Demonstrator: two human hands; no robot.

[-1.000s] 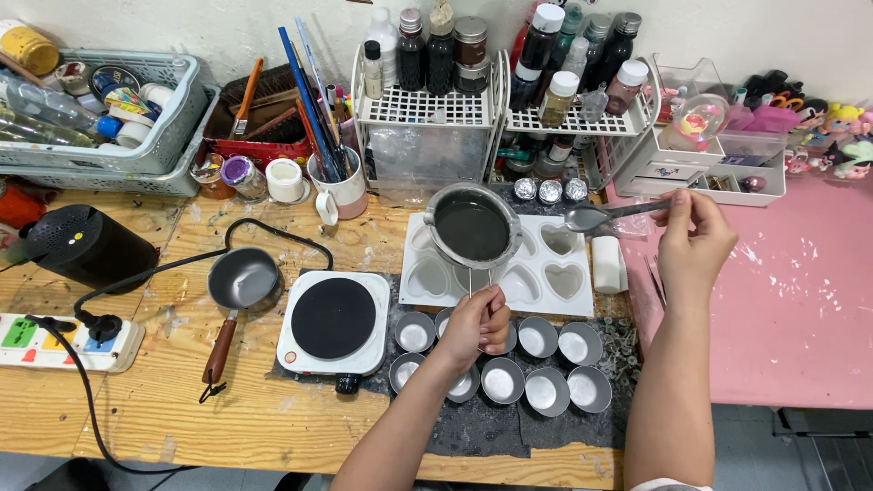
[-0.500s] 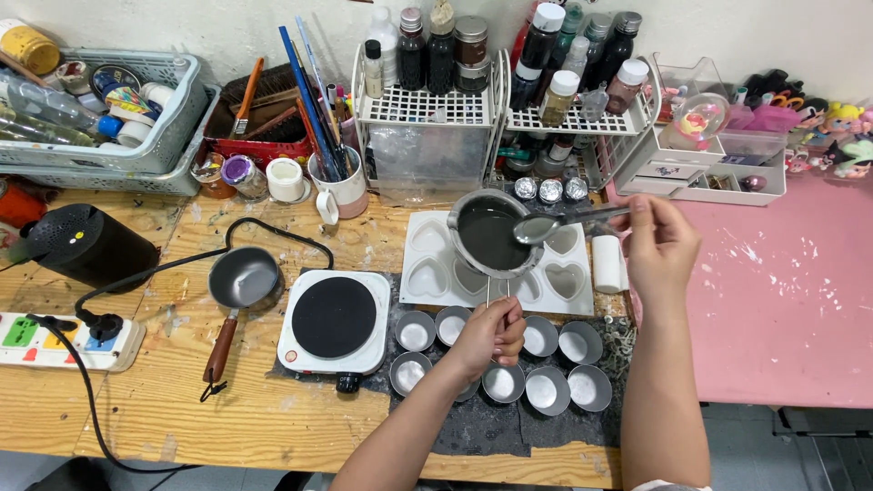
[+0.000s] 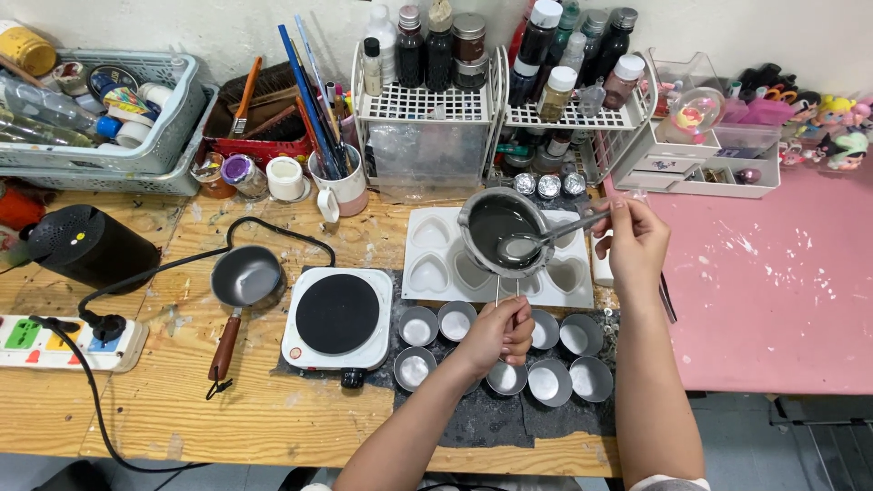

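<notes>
My left hand point(image 3: 498, 335) grips the thin wire handle of a small metal melting pot point(image 3: 496, 230) and holds it above a white heart-shaped mould tray point(image 3: 427, 238). Dark liquid fills the pot. My right hand point(image 3: 637, 238) pinches the handle of a metal spoon point(image 3: 536, 241), whose bowl dips into the liquid inside the pot. Below the tray, several small round metal tins point(image 3: 418, 325) with pale filling sit on a dark mat point(image 3: 491, 420).
A white electric hot plate point(image 3: 337, 315) stands left of the tins, a small saucepan point(image 3: 245, 277) with a wooden handle beside it. A black cylinder point(image 3: 89, 245), power strip point(image 3: 55, 338), baskets, brush mug point(image 3: 344, 189) and wire bottle racks point(image 3: 423, 105) line the back. A pink table point(image 3: 782, 300) lies right.
My right hand has swung the spoon leftward from beside the pot into the liquid. The pot stays held over the mould tray, shifted only slightly.
</notes>
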